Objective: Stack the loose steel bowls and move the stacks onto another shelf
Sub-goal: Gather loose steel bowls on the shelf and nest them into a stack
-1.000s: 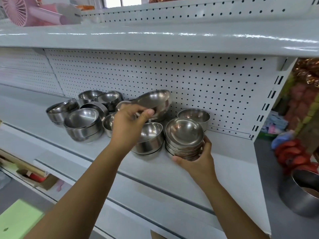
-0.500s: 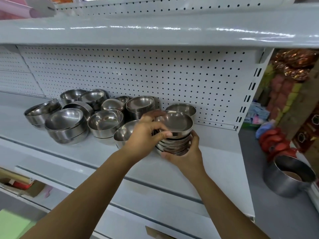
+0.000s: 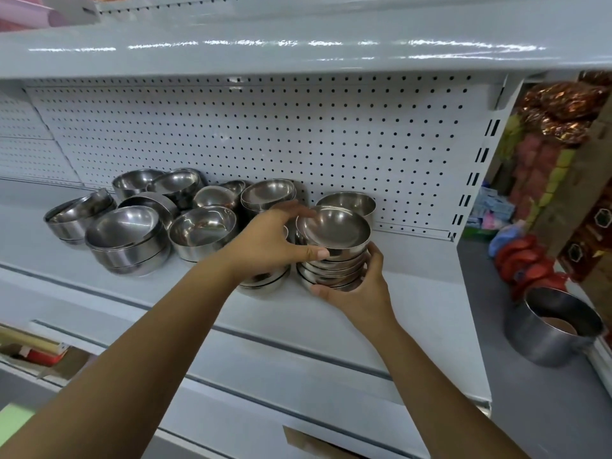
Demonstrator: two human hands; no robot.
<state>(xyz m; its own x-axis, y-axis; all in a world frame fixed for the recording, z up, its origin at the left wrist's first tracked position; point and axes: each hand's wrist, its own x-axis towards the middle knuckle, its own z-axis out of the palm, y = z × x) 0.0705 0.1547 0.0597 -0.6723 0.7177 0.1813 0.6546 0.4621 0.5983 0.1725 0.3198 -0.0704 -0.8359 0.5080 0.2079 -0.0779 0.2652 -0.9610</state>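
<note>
- Head view: a stack of steel bowls point(image 3: 334, 270) is seen at the centre of the frame, standing on the grey shelf point(image 3: 417, 289) near its front edge.
- The top bowl point(image 3: 332, 226) is nested in this stack, and its mouth is turned upward.
- The left hand point(image 3: 268, 240) is closed on the top bowl: the thumb is pressed to its near side and the fingers are curved over its far rim.
- The right hand point(image 3: 359, 293) is wrapped round the lower part of the stack, with the thumb at the bottom front and the fingers on the side toward the right of the frame.
- A second, lower stack point(image 3: 265, 281) is partly hidden under the left hand, just beside the held stack.
- One single bowl point(image 3: 347, 203) is placed behind the held stack, close to the perforated back panel point(image 3: 298, 134).
- More bowls are gathered at the centre left; among them a large stack point(image 3: 129, 243) and a tilted bowl point(image 3: 202, 231) are seen.
- A steel pot point(image 3: 549, 332) is seen on the floor at the lower right of the frame.
</note>
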